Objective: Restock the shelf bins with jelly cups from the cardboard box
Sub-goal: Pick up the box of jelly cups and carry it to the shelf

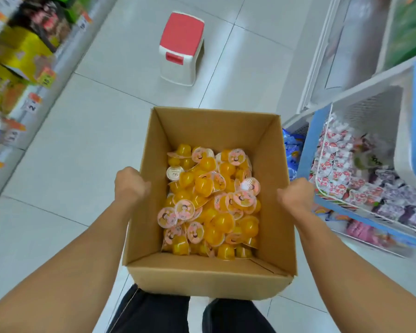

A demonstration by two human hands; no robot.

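box of jelly cups carried in a shop aisle

we grip the cardboard box (209, 277) sides, left hand (130, 186) and right hand (296, 197) seemingly curled under; orange jelly cups (209, 200) inside, shelf bins (360, 174) to the right.

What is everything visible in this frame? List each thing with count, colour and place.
cardboard box: one, brown, open, centre, held between both hands
jelly cups: many, orange with pink lids, loose in the box
stool: one, red top, white base, on the floor ahead
floor: white tiles
shelf bins: blue and white with wire fronts, right side, holding red and purple packets
shelves: left side, blurred yellow packs and price tags
legs: two, dark trousers, below the box
hands: left and right, gripping the box's sides
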